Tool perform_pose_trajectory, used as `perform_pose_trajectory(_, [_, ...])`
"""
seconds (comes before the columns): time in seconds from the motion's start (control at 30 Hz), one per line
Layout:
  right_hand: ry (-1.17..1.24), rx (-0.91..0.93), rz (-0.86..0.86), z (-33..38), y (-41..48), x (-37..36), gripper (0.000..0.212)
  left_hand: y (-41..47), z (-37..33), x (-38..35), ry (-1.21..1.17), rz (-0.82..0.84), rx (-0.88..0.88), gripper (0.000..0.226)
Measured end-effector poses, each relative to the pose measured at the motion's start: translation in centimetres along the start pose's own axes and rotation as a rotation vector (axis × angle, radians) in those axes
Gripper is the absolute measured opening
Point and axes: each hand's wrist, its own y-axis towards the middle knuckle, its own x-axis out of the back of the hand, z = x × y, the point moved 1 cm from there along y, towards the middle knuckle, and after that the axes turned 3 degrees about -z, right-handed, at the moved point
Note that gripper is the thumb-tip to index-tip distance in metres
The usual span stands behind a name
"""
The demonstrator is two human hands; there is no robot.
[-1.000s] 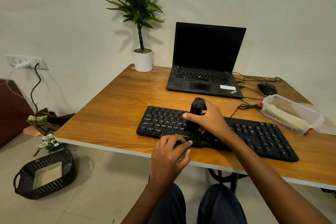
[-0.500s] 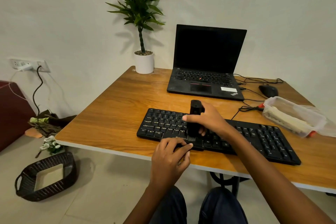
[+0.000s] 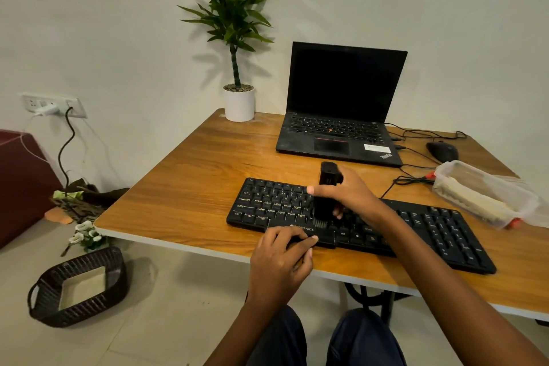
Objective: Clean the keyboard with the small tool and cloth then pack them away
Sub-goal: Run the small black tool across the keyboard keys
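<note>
A black keyboard [image 3: 273,205] lies across the near part of the wooden table [image 3: 190,187]. My right hand [image 3: 350,196] grips a small black brush tool [image 3: 326,187] upright, its bristles down on the keys near the keyboard's middle. My left hand [image 3: 282,261] rests on the keyboard's front edge, fingers curled over it by the space bar, holding it steady. No cloth shows in the open; a clear plastic box [image 3: 481,193] at the right holds something pale.
An open black laptop [image 3: 341,104] stands behind the keyboard, a white-potted plant [image 3: 237,98] at the back left corner, a mouse [image 3: 442,151] and cables [image 3: 410,178] at the right. A dark woven basket [image 3: 77,288] sits on the floor at the left.
The brush has stayed on the middle keys with only a slight shift of my right hand. My left hand keeps its place on the front edge. The camera tilted a little downward.
</note>
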Motion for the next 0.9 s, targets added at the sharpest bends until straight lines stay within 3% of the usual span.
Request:
perform_pose_trajectory(0.1, [-0.084, 0.055, -0.142, -0.1, 0.3, 0.7, 0.038, -0.1, 0.0, -0.1, 0.006, -0.007, -0.005, 0.02])
perform_pose_trajectory(0.23, [-0.108, 0.072, -0.09, -0.2, 0.4, 0.3, 0.039, 0.0, 0.1, 0.0, -0.003, 0.016, 0.016, 0.02])
perform_pose_trajectory(0.3, [-0.314, 0.175, -0.314, -0.2, 0.7, 0.6, 0.04, 0.4, 0.0, 0.4, -0.021, 0.037, 0.009, 0.019])
perform_pose_trajectory(0.37, [-0.157, 0.189, -0.386, 0.0, 0.5, 0.4, 0.038, 1.2, 0.6, 1.2, -0.069, 0.041, 0.026, 0.021])
perform_pose_trajectory(0.43, [0.042, 0.115, -0.323, -0.2, 0.1, -0.4, 0.039, 2.3, 2.1, 2.3, -0.072, 0.038, 0.098, 0.034])
perform_pose_trajectory(0.5, [0.034, 0.095, -0.281, -0.4, -0.5, -1.1, 0.038, 3.5, 4.2, 3.3, -0.044, 0.114, 0.228, 0.06])
perform_pose_trajectory(0.63, [0.086, 0.072, -0.249, -0.6, -0.2, -1.2, 0.027, 4.2, 8.6, 4.2, -0.086, 0.515, 0.536, 0.12])
perform_pose_trajectory(0.73, [-0.046, 0.098, -0.245, -0.2, 0.2, -1.1, 0.033, 4.1, 9.4, 3.9, -0.119, 0.674, 0.632, 0.13])
perform_pose_trajectory(0.9, [-0.02, 0.073, -0.052, 0.4, 0.6, -1.5, 0.032, 3.8, 9.8, 3.7, -0.13, 0.671, 0.678, 0.136])
